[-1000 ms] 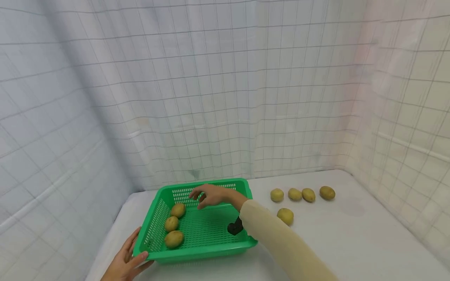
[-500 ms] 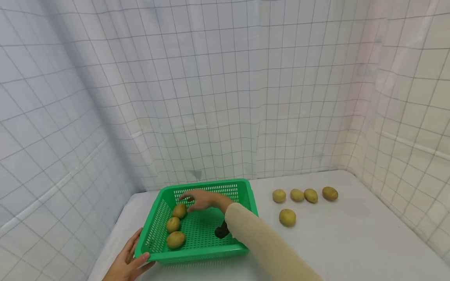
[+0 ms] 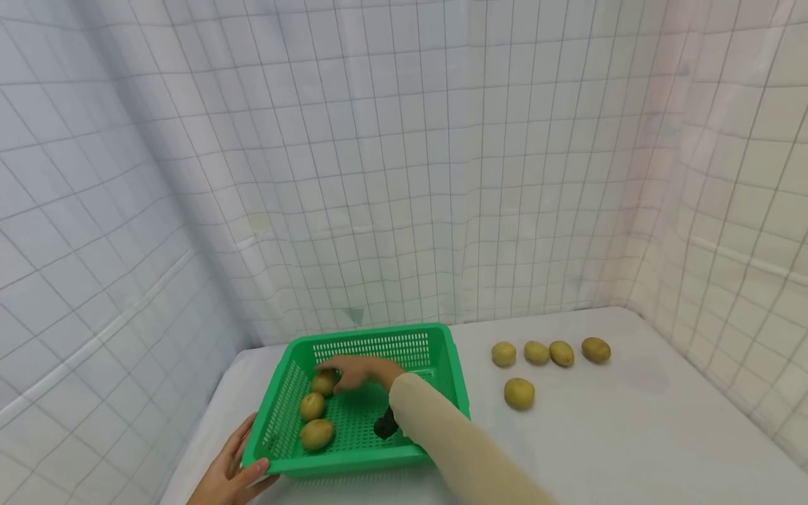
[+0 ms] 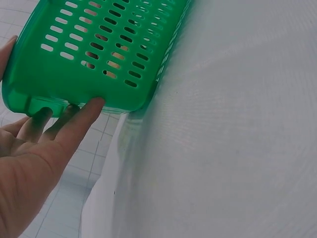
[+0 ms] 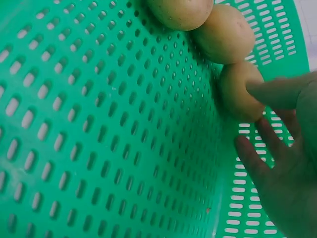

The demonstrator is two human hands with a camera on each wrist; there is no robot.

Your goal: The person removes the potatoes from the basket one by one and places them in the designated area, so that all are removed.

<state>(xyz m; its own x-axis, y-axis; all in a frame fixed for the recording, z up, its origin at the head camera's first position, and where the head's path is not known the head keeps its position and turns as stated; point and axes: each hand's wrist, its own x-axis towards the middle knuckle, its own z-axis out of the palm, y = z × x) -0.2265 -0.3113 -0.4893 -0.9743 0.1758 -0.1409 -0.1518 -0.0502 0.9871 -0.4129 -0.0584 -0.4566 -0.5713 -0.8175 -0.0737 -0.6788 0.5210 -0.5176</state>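
Head view: your L hand (image 3: 229, 468) is clamped on the basket (image 3: 341, 461) at its near-left corner. Your R hand (image 3: 356, 370) is at the far potato (image 3: 325, 384), in the basket's far-left part; can't tell if it's squeezing. Prob. hard, a bit heavy, smooth & rolly, not easy to break. Best hold: its fat middle, thumb opp. fingers.

Three potatoes (image 5: 225, 34) form a close row from twelve to two o'clock inside the perforated green basket (image 5: 277, 69); the right hand (image 5: 287, 178), towards four o'clock, extends a blurred thumb over the lowest.
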